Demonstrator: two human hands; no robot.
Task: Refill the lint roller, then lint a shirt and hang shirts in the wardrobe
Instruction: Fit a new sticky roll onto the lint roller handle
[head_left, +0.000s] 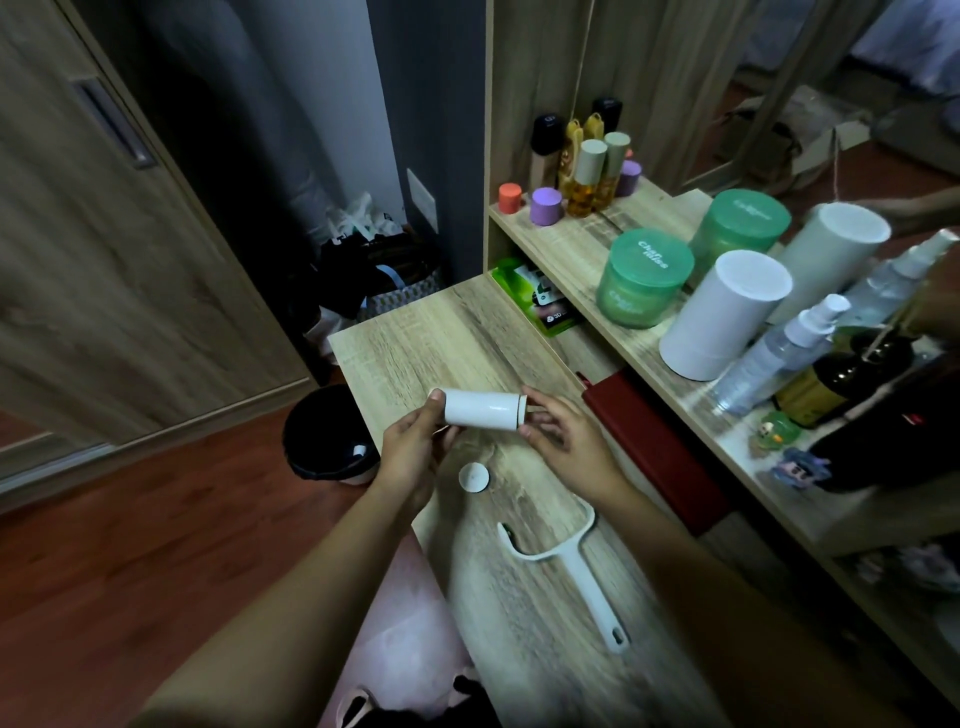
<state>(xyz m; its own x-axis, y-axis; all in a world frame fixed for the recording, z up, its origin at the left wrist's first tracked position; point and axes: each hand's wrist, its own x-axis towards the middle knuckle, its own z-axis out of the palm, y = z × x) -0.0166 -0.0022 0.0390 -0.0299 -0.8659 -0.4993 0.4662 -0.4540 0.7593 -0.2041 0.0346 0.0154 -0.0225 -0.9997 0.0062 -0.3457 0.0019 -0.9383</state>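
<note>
Both hands hold a white lint roll (480, 409) level above the wooden table (415, 343). My left hand (413, 452) grips its left end. My right hand (563, 441) pinches the right end, where a thin brown rim shows. On the table just below lies a small white round end cap (473, 477). The white roller handle (571, 564), with its curved fork empty, lies nearer to me on the table. No shirt is in view.
A black waste bin (324, 441) stands on the floor left of the table. A red box (654, 452) sits at the table's right edge. The shelf (576, 244) on the right carries bottles, green jars and white cylinders. Wardrobe doors (104, 234) stand at left.
</note>
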